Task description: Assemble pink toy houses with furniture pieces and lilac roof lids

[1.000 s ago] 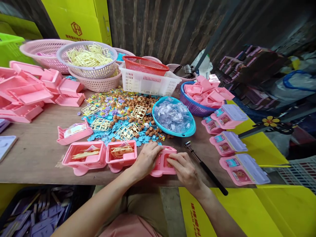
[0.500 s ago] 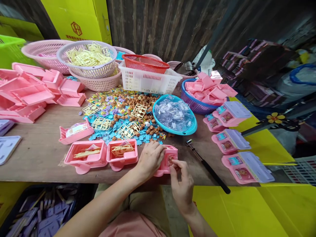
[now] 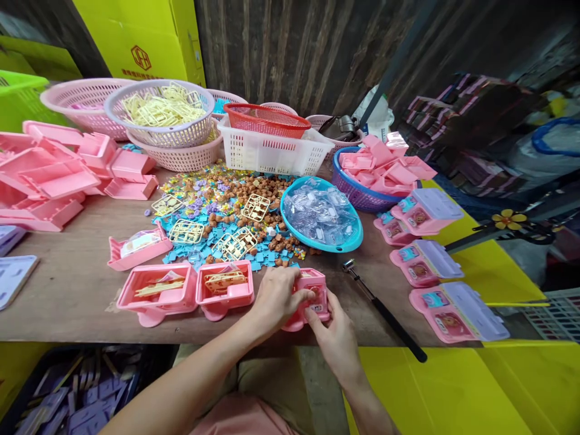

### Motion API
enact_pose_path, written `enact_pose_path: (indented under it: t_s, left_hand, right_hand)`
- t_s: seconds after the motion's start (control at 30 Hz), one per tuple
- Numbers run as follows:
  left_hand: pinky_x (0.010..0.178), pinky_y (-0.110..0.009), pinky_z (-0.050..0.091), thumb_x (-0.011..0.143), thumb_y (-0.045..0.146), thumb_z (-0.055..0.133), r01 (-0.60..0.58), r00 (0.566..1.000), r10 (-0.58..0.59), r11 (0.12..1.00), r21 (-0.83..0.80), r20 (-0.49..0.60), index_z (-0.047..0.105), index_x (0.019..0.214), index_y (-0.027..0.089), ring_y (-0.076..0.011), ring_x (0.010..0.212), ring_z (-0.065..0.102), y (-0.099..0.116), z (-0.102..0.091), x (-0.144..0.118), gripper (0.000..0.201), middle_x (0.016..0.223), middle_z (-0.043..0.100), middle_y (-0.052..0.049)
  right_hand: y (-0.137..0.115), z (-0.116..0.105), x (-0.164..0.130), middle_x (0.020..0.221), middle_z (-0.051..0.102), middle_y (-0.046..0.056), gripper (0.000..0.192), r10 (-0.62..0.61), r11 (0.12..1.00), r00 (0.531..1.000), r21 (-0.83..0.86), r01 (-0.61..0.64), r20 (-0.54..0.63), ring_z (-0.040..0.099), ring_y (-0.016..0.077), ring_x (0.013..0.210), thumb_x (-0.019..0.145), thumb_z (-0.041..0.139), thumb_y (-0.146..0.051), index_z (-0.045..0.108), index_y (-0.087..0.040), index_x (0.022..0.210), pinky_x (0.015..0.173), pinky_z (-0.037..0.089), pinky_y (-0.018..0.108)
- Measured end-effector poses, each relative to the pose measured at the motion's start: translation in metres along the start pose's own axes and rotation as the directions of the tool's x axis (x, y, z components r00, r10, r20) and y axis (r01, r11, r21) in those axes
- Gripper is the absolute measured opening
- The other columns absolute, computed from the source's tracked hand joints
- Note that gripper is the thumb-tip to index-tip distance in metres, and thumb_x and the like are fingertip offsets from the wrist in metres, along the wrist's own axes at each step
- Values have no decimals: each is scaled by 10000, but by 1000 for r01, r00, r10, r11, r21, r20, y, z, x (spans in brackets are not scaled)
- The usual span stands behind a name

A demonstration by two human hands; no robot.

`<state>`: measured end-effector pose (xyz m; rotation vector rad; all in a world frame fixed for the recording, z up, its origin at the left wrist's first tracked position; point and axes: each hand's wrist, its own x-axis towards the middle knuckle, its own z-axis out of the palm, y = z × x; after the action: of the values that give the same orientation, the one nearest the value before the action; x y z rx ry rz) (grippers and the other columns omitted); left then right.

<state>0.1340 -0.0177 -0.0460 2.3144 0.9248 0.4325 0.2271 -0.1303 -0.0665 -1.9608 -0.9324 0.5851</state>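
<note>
Near the table's front edge, a small pink plastic box [image 3: 319, 281] with a little picture on its face is held between both hands. My left hand [image 3: 277, 302] is closed around its left side, the thumb lying across the front. My right hand [image 3: 335, 332] grips the right side, with the thumb pressed on the lower front. Left of my hands stand two open pink boxes [image 3: 156, 287] holding cream plastic frames. Behind them lies a smaller pink box [image 3: 140, 248] with a bagged piece in it. A black-handled metal tool [image 3: 385, 311] rests to the right.
Loose blue, brown and yellow pieces [image 3: 235, 223] are heaped mid-table. A turquoise bowl [image 3: 290, 226] of clear bags sits beside them. Pink boxes with purple lids [image 3: 457, 311] line the right edge. Baskets [image 3: 176, 158] stand behind; pink parts [image 3: 54, 175] are piled left.
My right hand has moved up from a pinch in front of the pink box to grip its right side. My left thumb now lies across the box's front.
</note>
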Motion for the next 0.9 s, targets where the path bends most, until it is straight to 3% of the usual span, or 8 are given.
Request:
enact_pose_path:
  t_s: [0.17, 0.33, 0.4, 0.47, 0.53, 0.6, 0.77, 0.9]
  left_hand:
    - [652, -279, 368, 761, 318, 667, -72, 995, 67, 995, -65, -74, 537, 670, 178, -168, 681, 545, -1, 5, -6, 211, 705, 626, -14]
    - [685, -287, 383, 847, 263, 554, -302, 921, 308, 951, 62, -238, 534, 711, 183, -154, 677, 519, -14, 20, -18, 160, 699, 602, -3]
    - [680, -295, 384, 897, 249, 459, -404, 858, 449, 890, 214, -250, 536, 731, 185, -160, 678, 509, -20, 31, -23, 193, 687, 585, -3]
    - [673, -301, 395, 924, 235, 396, -450, 815, 534, 828, 334, -224, 538, 762, 189, -163, 675, 505, -23, 40, -27, 220, 679, 567, 0]
    - [693, -311, 420, 930, 221, 384, -455, 814, 548, 808, 374, -193, 544, 816, 197, -166, 684, 513, -22, 43, -30, 198, 698, 567, -1]
    - [786, -347, 447, 910, 259, 429, -455, 827, 536, 816, 356, -171, 552, 964, 200, -190, 796, 545, -20, 37, -33, 146, 836, 607, -39]
    - [1039, -480, 321, 826, 301, 566, -337, 828, 473, 849, 406, -301, 372, 1311, 174, -276, 1177, 456, -39, -11, -50, 538, 1188, 543, -129]
    - [1035, -543, 301, 737, 324, 666, -127, 927, 280, 861, 493, -250, 335, 1355, 163, -343, 1259, 381, -79, -47, -61, 719, 1319, 451, -180]
  right_hand:
    - [7, -1, -4, 1073, 675, 131, 478, -31, 999, 999, -41, 30, -17, 654, 263, 929, 773, 593, -375, 517, -159, 1194, 777, 517, 390]
    - [11, -41, 34, 1094, 671, 115, 470, -145, 989, 939, 87, 124, 311, 654, 233, 931, 803, 545, -417, 523, -167, 1200, 771, 524, 360]
    - [2, -58, 67, 1042, 684, 128, 419, -191, 972, 977, -119, 201, 93, 646, 236, 931, 838, 481, -418, 550, -146, 1150, 799, 501, 377]
    - [-12, -67, 104, 1067, 663, 149, 353, -247, 837, 962, -527, 150, -119, 607, 248, 1002, 854, 463, -336, 561, -122, 1118, 873, 442, 400]
    - [-26, -65, 138, 1092, 651, 157, 337, -215, 670, 974, -737, 93, -72, 572, 286, 1062, 830, 518, -326, 571, -133, 1101, 898, 397, 438]
    - [-35, -57, 163, 989, 679, 180, 341, -143, 607, 990, -791, 78, -12, 600, 328, 1000, 774, 603, -350, 602, -119, 1025, 862, 394, 465]
    - [-35, -49, 186, 901, 698, 158, 426, -25, 580, 999, -813, 43, 35, 631, 332, 925, 693, 679, -351, 578, -126, 1039, 802, 406, 443]
    - [-26, -59, 186, 952, 704, 78, 478, -16, 615, 996, -785, 81, 91, 633, 263, 948, 739, 616, -296, 506, -188, 1191, 796, 416, 364]
